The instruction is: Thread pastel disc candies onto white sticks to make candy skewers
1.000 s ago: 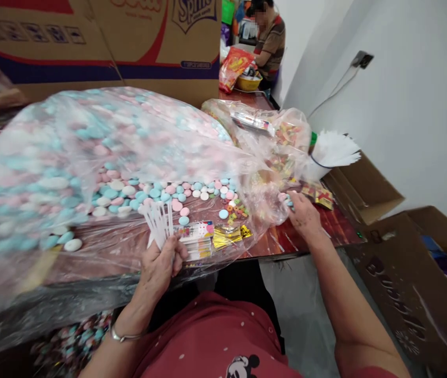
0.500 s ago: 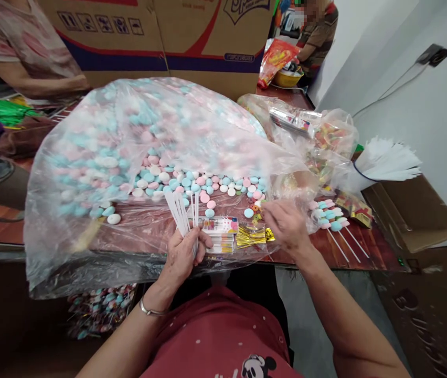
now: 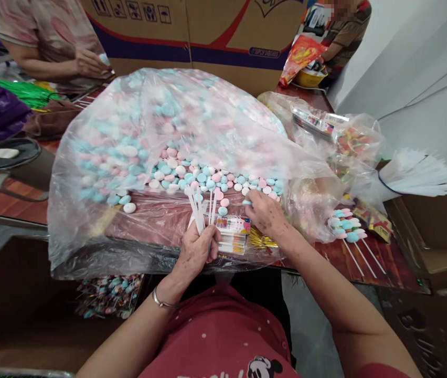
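My left hand: my left hand (image 3: 199,245) is in the lower middle of the frame; its fingers are pressed together around a bundle of white sticks (image 3: 197,212), which point upward.
My right hand: my right hand (image 3: 267,216) is just right of the centre; its fingers are bent and pinch a blue candy (image 3: 247,202), near the loose candies.
Candies: the loose candies (image 3: 211,181), pink, blue and white, lie in the middle of the frame, at the mouth of a big clear bag (image 3: 223,134) that is full of more of them.
Between my hands: a stack of printed wrappers (image 3: 233,226), and beside it some gold ties (image 3: 262,239), partly under my right hand.
Right side: several candy skewers (image 3: 348,226) lie together on the tabletop (image 3: 398,265); above them, a container is filled with white strips (image 3: 420,176).
Left side: a mug (image 3: 41,170) with a dark lid stands there.
Upper left: a co-worker's hand (image 3: 88,63) holds something pale.
Top: a large cardboard box (image 3: 227,55).
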`<state>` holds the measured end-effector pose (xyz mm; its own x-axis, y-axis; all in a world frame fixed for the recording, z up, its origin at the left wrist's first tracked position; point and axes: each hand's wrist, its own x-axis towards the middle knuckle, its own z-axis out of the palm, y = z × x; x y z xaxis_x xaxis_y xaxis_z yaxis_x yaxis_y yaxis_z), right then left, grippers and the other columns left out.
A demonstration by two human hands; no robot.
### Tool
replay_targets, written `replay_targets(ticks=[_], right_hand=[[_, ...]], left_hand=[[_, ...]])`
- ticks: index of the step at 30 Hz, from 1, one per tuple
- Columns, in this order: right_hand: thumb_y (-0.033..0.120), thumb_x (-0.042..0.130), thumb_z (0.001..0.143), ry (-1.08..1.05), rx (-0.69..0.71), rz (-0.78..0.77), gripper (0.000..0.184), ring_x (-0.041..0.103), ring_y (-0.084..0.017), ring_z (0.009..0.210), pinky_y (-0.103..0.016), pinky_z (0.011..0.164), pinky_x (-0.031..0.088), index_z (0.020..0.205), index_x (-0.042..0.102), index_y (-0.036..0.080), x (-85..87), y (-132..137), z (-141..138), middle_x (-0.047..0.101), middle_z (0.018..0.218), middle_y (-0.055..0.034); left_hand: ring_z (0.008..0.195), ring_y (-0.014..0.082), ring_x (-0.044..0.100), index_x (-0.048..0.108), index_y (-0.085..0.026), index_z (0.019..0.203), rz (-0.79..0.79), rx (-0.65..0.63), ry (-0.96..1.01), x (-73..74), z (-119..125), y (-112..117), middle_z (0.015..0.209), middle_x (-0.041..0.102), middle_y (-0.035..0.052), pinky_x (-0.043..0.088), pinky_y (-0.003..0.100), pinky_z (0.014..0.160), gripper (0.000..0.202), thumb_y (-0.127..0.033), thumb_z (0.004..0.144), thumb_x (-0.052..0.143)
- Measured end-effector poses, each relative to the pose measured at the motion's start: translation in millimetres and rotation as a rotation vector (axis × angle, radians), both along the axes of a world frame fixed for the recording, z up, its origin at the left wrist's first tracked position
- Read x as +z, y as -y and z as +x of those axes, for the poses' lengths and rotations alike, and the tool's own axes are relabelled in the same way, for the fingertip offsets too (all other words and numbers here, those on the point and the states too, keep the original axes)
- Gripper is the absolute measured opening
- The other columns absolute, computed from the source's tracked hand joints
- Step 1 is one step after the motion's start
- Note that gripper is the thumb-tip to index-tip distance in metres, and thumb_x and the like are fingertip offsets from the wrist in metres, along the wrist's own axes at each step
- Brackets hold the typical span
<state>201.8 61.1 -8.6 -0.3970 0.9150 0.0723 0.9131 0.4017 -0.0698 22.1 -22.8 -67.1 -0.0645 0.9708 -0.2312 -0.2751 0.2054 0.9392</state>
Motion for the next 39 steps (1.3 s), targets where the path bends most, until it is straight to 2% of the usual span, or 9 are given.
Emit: replay_targets(ticks=[4, 8, 15, 21, 24, 27, 30, 33, 39], right_hand=[[0.006, 0.044, 0.088, -0.127, 0.27, 0.072, 0.024, 0.057, -0.021, 0.097, -0.03, 0.081, 0.043, 0.103, 0.061, 0.017, -9.7, -21.7, -26.2, 0.067, 0.103, -0.0106], [0.004, 0.045, 0.089, -0.011, 0.393, 0.027, 0.023, 0.056, -0.022, 0.096, -0.031, 0.082, 0.044, 0.101, 0.062, 0.014, -17.7, -31.7, -36.9, 0.067, 0.099, -0.0118], [0.006, 0.046, 0.088, 0.125, 0.356, 0.033, 0.024, 0.055, -0.023, 0.094, -0.031, 0.079, 0.041, 0.105, 0.061, 0.014, -18.9, -28.9, -19.9, 0.068, 0.099, -0.0115], [0.005, 0.042, 0.087, 0.2, 0.224, 0.033, 0.024, 0.055, -0.026, 0.092, -0.034, 0.076, 0.039, 0.098, 0.061, 0.013, -11.0, -27.0, 3.5, 0.067, 0.097, -0.0158], [0.008, 0.045, 0.084, 0.0, 0.151, 0.011, 0.02, 0.056, -0.024, 0.09, -0.032, 0.071, 0.04, 0.094, 0.06, 0.016, -4.2, -22.3, 9.6, 0.067, 0.097, -0.0134], [0.019, 0.047, 0.082, -0.443, -0.016, -0.073, 0.02, 0.053, -0.018, 0.069, -0.029, 0.062, 0.038, 0.099, 0.059, 0.019, 3.6, -15.2, 4.4, 0.063, 0.078, -0.0036], [0.026, 0.048, 0.078, -0.883, -0.1, -0.439, 0.024, 0.043, -0.012, 0.051, -0.025, 0.051, 0.034, 0.099, 0.059, 0.021, 9.3, -6.4, -10.2, 0.051, 0.058, 0.0059], [0.035, 0.057, 0.073, -1.116, -0.117, -0.784, 0.019, 0.037, -0.008, 0.044, -0.022, 0.045, 0.027, 0.084, 0.059, 0.02, 8.5, 2.0, -25.7, 0.048, 0.051, 0.008], [0.046, 0.066, 0.072, -1.238, -0.148, -0.768, 0.028, 0.026, -0.005, 0.042, -0.021, 0.044, 0.018, 0.073, 0.057, 0.019, -5.0, 8.6, -37.2, 0.039, 0.046, 0.0112]], left_hand=[[0.028, 0.0059, 0.042, 0.049, -0.02, 0.081, 0.012, 0.02, -0.016, 3.4, 2.5, -1.2, 0.055, 0.06, -0.0056, 0.029, 0.015, 0.026, 0.026, -0.044, 0.087, 0.058], [0.028, 0.0058, 0.042, 0.049, -0.021, 0.085, 0.021, 0.039, -0.012, 4.4, 3.8, -1.5, 0.057, 0.062, -0.0063, 0.029, 0.015, 0.026, 0.023, -0.041, 0.086, 0.058], [0.026, 0.0067, 0.037, 0.054, -0.019, 0.073, -0.034, -0.022, -0.033, 4.7, 2.4, -1.1, 0.036, 0.049, -0.0072, 0.029, 0.015, 0.029, 0.026, -0.042, 0.086, 0.059], [0.027, 0.0073, 0.04, 0.053, -0.02, 0.069, -0.063, -0.056, -0.032, 8.9, 2.5, -3.4, 0.037, 0.051, -0.0066, 0.03, 0.015, 0.029, 0.025, -0.039, 0.082, 0.061], [0.026, 0.0074, 0.039, 0.053, -0.019, 0.068, -0.094, -0.099, -0.049, 11.1, 2.2, -4.4, 0.035, 0.049, -0.0062, 0.029, 0.016, 0.029, 0.028, -0.043, 0.081, 0.061], [0.027, 0.0081, 0.041, 0.053, -0.02, 0.07, -0.095, -0.095, -0.035, 13.8, 2.3, -4.6, 0.037, 0.051, -0.0061, 0.029, 0.016, 0.028, 0.029, -0.045, 0.079, 0.064], [0.027, 0.0079, 0.041, 0.053, -0.02, 0.069, -0.095, -0.111, -0.03, 17.6, 2.2, -4.3, 0.038, 0.051, -0.0064, 0.028, 0.016, 0.028, 0.031, -0.047, 0.078, 0.065], [0.026, 0.0073, 0.038, 0.054, -0.019, 0.069, -0.088, -0.142, -0.044, 20.0, 1.6, -3.8, 0.035, 0.049, -0.0065, 0.028, 0.016, 0.029, 0.032, -0.048, 0.079, 0.063], [0.028, 0.0083, 0.041, 0.054, -0.02, 0.075, -0.076, -0.105, -0.033, 11.6, 1.9, -1.7, 0.039, 0.052, -0.0063, 0.03, 0.016, 0.029, 0.034, -0.051, 0.08, 0.064]])
